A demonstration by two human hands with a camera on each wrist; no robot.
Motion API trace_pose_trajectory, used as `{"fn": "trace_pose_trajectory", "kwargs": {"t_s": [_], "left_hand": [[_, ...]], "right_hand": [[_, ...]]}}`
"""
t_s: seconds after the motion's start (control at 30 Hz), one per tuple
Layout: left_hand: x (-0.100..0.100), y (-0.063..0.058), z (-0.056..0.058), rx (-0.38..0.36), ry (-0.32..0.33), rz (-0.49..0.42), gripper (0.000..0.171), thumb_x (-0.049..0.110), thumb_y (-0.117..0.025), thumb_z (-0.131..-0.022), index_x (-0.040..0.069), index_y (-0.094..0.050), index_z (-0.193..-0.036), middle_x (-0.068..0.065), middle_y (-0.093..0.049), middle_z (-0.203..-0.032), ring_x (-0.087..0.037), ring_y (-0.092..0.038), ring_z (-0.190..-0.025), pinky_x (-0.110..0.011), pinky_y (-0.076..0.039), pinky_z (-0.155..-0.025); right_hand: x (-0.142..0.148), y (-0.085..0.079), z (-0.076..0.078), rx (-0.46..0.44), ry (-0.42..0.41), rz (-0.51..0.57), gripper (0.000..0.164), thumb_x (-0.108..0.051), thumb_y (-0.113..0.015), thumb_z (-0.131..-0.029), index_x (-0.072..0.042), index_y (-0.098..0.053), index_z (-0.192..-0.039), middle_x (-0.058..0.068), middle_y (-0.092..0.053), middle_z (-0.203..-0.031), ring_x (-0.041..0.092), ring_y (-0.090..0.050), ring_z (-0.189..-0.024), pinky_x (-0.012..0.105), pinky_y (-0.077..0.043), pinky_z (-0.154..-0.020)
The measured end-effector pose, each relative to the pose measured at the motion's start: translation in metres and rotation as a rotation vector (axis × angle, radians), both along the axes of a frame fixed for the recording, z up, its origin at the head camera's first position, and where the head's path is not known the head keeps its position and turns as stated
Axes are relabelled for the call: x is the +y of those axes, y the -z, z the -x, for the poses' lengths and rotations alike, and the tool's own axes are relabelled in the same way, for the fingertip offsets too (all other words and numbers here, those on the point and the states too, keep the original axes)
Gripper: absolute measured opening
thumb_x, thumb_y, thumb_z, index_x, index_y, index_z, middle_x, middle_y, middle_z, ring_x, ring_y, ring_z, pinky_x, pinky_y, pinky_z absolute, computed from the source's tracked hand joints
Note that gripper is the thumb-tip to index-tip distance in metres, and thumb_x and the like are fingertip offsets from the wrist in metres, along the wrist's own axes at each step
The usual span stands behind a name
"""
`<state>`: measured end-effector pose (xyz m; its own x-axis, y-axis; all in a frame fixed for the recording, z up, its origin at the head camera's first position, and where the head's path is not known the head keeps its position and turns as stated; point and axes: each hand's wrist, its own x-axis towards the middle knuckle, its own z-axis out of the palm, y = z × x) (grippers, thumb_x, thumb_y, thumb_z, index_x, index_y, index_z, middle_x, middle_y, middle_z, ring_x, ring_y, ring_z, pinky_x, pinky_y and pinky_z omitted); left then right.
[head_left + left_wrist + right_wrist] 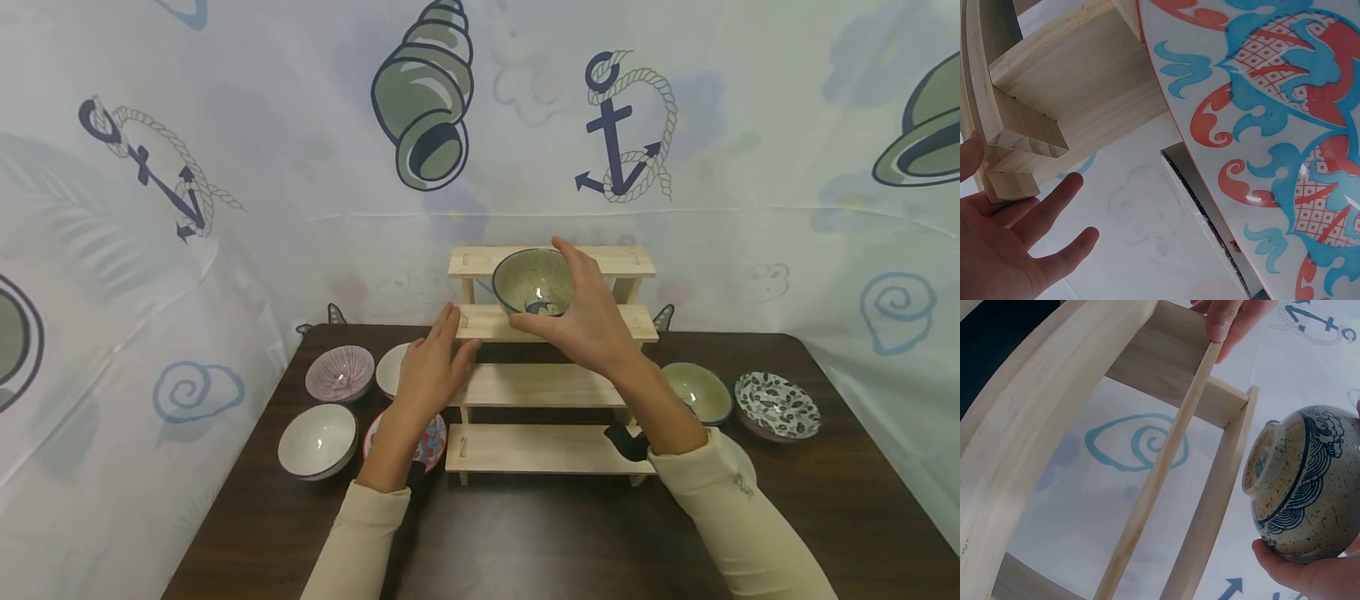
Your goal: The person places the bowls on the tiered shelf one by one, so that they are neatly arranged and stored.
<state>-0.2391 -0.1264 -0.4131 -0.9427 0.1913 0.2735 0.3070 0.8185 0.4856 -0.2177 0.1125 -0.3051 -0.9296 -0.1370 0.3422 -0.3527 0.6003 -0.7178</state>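
My right hand holds a speckled bowl by its rim and side, at the upper steps of a tiered wooden stand. In the right wrist view the bowl is tilted, showing its foot and a blue wave pattern, apart from the boards. My left hand is at the left end of the stand's second-highest step. The left wrist view shows the left hand with thumb and a finger about the board's end, other fingers spread. A red-and-blue patterned dish is close to that wrist.
Left of the stand are a purple-striped bowl, a white bowl and another white bowl, partly hidden. On the right stand a green bowl and a black-and-white patterned bowl. A pale dish is partly behind my right sleeve.
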Motion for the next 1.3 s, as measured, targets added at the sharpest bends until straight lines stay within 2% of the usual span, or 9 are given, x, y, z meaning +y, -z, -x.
{"fn": "trace_pose_trajectory", "kwargs": {"t_s": [0.27,1.0,1.3], "left_hand": [[0.001,0.0,0.0,0.013,-0.009,0.012,0.071,0.05,-0.048,-0.108,0.008,-0.031,-0.163,-0.009,-0.028,-0.171,-0.036,-0.048,-0.146,-0.061,-0.037,-0.118],[0.001,0.0,0.0,0.002,-0.007,0.006,0.071,0.05,-0.047,-0.108,0.009,-0.03,-0.163,-0.009,-0.027,-0.171,-0.037,-0.048,-0.146,-0.061,-0.038,-0.118],[0.002,0.0,0.0,0.013,-0.007,0.004,0.071,0.05,-0.047,-0.108,0.008,-0.031,-0.163,-0.011,-0.029,-0.171,-0.037,-0.049,-0.145,-0.062,-0.038,-0.117]], "right_hand": [[-0.003,-0.002,0.007,0.024,0.0,0.005,0.111,-0.047,-0.089,-0.074,-0.02,-0.029,-0.163,0.01,-0.035,-0.165,0.031,-0.036,-0.152,0.06,-0.036,-0.12],[-0.01,-0.016,0.018,0.025,0.001,0.015,0.111,-0.047,-0.088,-0.075,-0.018,-0.028,-0.164,0.012,-0.034,-0.166,0.033,-0.034,-0.153,0.061,-0.032,-0.122],[-0.012,-0.022,0.025,0.0,0.025,0.013,0.112,-0.047,-0.087,-0.073,-0.017,-0.029,-0.163,0.014,-0.036,-0.165,0.035,-0.039,-0.149,0.06,-0.036,-0.119]]}}
